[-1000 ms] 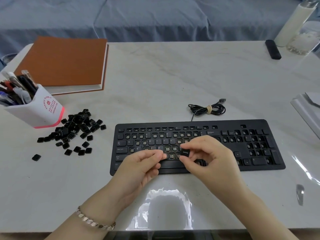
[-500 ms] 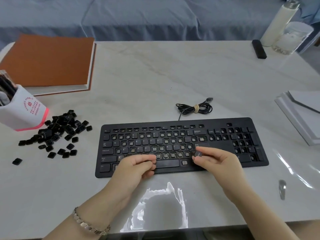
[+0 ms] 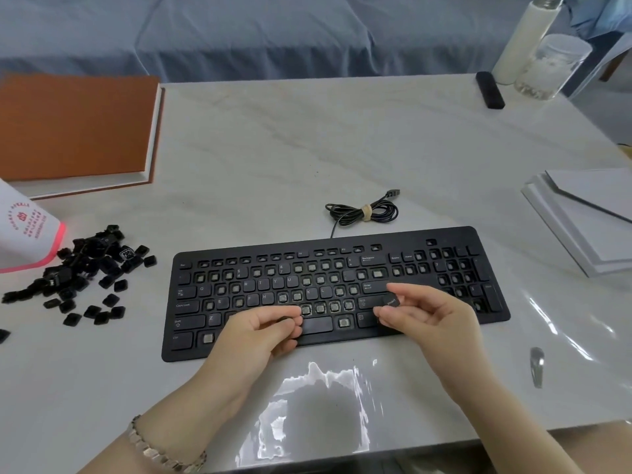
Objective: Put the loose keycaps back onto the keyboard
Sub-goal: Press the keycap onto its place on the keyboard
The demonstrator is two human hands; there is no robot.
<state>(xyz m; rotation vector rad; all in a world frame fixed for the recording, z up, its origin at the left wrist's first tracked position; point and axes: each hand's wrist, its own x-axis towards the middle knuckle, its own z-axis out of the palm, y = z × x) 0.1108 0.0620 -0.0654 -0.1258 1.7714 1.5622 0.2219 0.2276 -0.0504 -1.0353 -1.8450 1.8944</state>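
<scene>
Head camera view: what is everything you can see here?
keyboard: one, black, table's near middle, many keys missing
loose keycaps: a heap, black, left of keyboard
held keycap: one, black, over keyboard's right half
cable: one coil, black, behind keyboard
book: one, brown, far left
pen pot: one, white with pink base, left edge
bottle: one, white, far right corner
jar: one, clear, beside bottle
bar: one, black, near bottle
stack: one, white, right edge
table: one, pale marble, under everything
bracelet: one, silvery, left wrist
left hand: fingers curled, over keyboard's lower rows
right hand: pinches held keycap
</scene>
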